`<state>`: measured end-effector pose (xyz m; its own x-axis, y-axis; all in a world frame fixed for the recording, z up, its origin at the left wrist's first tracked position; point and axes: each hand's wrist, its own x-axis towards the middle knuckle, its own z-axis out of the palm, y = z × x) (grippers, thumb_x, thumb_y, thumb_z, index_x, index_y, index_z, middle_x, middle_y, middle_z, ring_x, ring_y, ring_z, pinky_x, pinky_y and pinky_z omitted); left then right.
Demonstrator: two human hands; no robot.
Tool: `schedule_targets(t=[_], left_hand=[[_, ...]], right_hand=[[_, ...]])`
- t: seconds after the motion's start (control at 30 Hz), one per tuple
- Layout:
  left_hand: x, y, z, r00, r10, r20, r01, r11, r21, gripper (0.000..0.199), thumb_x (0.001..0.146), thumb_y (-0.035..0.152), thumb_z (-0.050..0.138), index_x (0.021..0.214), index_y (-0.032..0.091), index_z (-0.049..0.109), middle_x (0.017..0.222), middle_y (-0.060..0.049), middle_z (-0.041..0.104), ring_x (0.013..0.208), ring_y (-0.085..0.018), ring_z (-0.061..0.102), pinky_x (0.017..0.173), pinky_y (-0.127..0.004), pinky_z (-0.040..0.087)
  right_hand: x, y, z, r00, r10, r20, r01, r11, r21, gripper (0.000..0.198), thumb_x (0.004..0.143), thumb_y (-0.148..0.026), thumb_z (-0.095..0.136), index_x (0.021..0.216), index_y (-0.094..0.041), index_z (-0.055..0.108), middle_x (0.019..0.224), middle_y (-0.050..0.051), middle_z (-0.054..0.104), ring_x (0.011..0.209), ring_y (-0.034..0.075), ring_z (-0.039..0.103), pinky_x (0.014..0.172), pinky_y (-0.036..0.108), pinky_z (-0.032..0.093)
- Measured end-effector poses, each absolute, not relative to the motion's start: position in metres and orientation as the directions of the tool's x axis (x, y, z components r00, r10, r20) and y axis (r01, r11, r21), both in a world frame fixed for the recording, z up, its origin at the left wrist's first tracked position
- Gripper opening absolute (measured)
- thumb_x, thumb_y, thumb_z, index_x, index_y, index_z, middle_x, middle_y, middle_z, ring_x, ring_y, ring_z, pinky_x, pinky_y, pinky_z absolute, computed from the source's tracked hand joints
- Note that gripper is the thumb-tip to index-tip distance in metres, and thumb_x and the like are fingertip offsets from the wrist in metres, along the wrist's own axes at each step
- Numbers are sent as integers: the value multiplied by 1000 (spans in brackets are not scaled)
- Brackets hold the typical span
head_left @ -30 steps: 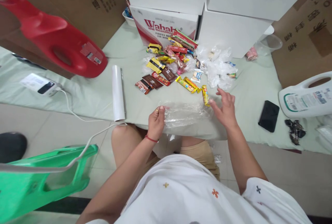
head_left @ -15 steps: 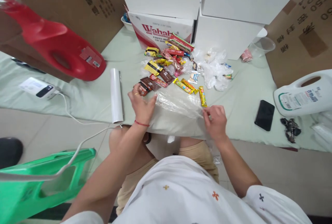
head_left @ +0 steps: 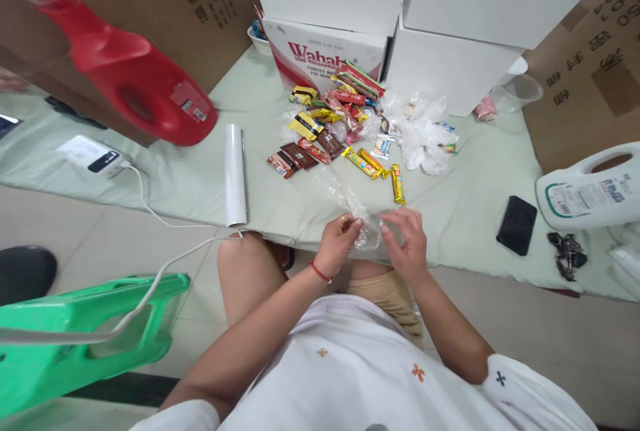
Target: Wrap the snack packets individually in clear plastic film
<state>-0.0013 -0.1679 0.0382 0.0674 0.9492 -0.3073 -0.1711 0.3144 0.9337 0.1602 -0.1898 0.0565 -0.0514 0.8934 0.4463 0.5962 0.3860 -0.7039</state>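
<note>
A clear plastic bag (head_left: 339,192), crumpled and see-through, stretches from the table's front edge towards the snacks. My left hand (head_left: 340,241) is closed in a pinch on its gathered near part. At the bag's right edge, the thumb and forefinger of my right hand (head_left: 407,241) come together on the film. Just beyond the hands lie small yellow-wrapped snack bars (head_left: 398,184). Brown-wrapped snacks (head_left: 299,155) and a yellow and black packet (head_left: 306,126) lie further left in a mixed heap.
Crumpled clear bags (head_left: 420,128) lie right of the snacks, before white boxes (head_left: 450,68). On the left are a white roll (head_left: 235,174), a red jug (head_left: 150,91) and a cabled white device (head_left: 93,154). A black phone (head_left: 517,225) and white jug (head_left: 590,188) lie right.
My left hand has moved right and towards me, from beside the brown snacks to near my right hand. The bag, spread flat before, is now bunched at the table's edge.
</note>
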Motion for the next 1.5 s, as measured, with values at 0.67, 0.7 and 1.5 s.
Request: schedule_targets(t=[0.67,0.7,1.5], left_hand=[[-90,-185,23,-286,886,-365,-74,360,930,23,71,34,70,86,19,62,74,2,57,63,-12,51,59,-24,40],[-98,-193,23,-358,888,-290,63,333,941,23,71,31,68,89,19,64,79,0,59,67,-14,53,61,-26,43],[-72,-151,6,84,993,80,940,-105,325,53,105,38,36,153,23,50,163,-15,44,152,-33,40,122,-68,15]], right_hand=[[199,-147,41,305,918,-256,-97,-237,-967,40,70,-55,82,76,-20,63,71,-3,57,64,11,54,48,19,43],[203,-155,37,297,920,-256,-52,-252,-966,39,72,-55,81,76,-20,64,69,-3,57,63,11,54,48,19,43],[261,-91,88,163,985,61,902,-124,-414,28,95,-46,55,93,-22,70,96,7,73,83,22,64,77,32,45]])
